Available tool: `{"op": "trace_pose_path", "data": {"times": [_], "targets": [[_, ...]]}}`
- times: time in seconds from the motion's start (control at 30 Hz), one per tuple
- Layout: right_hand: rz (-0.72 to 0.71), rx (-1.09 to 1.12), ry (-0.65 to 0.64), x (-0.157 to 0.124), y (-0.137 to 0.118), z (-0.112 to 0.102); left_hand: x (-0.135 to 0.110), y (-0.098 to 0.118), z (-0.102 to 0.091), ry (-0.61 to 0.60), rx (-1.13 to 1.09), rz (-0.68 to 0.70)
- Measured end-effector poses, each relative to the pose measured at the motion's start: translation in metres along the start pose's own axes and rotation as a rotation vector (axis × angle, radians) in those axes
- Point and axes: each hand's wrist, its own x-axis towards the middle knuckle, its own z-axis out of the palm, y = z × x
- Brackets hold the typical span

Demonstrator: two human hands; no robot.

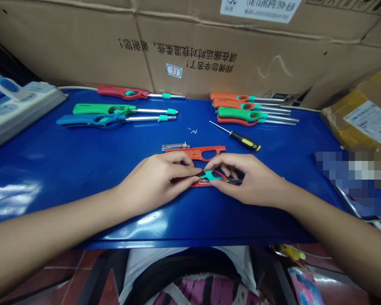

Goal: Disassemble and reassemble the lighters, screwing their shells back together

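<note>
An opened orange lighter half-shell (194,184) lies on the table with dark inner parts and a thin wire showing. My left hand (165,173) pinches over its left part, thumb and index fingertips together; what is between them is too small to make out. My right hand (249,176) has thumb and index finger closed on a green trigger (212,175) at the middle of the shell. Just behind my hands lies the other orange half-shell (190,152), its trigger loop to the right. Beside it is a clear fuel tank (174,146).
Small white pieces (193,131) and a black-and-yellow screwdriver (246,140) lie further back. Whole lighters, including a blue one (92,120) and a green one (238,113), lie left and right. A cardboard box (184,46) walls the back; a power strip (25,106) stands left.
</note>
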Motion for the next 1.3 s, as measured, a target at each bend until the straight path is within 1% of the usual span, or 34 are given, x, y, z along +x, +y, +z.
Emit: {"op": "trace_pose_path", "data": {"times": [0.17, 0.3, 0.37, 0.43, 0.53, 0.6, 0.7, 0.87, 1.0, 1.1, 1.2, 1.3], "targets": [[-0.152, -0.052, -0.033, -0.003, 0.001, -0.003, -0.001, 0.001, -0.001, -0.006, 0.023, 0.004], [-0.192, -0.104, 0.011, -0.004, 0.001, -0.007, -0.001, 0.000, -0.002, -0.009, 0.029, 0.007], [-0.189, -0.186, 0.050, -0.005, 0.000, -0.012, -0.001, -0.001, -0.002, -0.002, 0.039, 0.010], [-0.189, -0.275, 0.055, -0.006, -0.001, -0.017, -0.001, -0.001, -0.002, 0.007, 0.052, 0.014], [-0.169, -0.356, -0.018, -0.009, -0.002, -0.022, -0.001, -0.002, -0.002, 0.011, 0.058, 0.021], [-0.118, -0.346, -0.072, -0.011, -0.001, -0.023, 0.000, -0.002, -0.002, 0.011, 0.059, 0.024], [-0.042, -0.289, -0.095, -0.011, 0.000, -0.022, 0.000, -0.002, -0.002, 0.010, 0.059, 0.015], [-0.009, -0.254, -0.103, -0.008, 0.000, -0.021, -0.001, -0.002, -0.003, 0.009, 0.066, 0.008], [0.014, -0.224, -0.149, -0.010, -0.002, -0.024, -0.001, -0.002, -0.003, 0.010, 0.073, 0.014], [0.014, -0.197, -0.185, -0.014, -0.004, -0.027, -0.001, -0.002, -0.003, 0.011, 0.074, 0.008], [-0.030, -0.179, -0.200, -0.016, -0.006, -0.028, -0.001, -0.001, -0.003, 0.006, 0.073, 0.004], [-0.076, -0.216, -0.160, -0.014, -0.007, -0.023, 0.000, -0.002, -0.002, 0.012, 0.065, 0.014]]}}
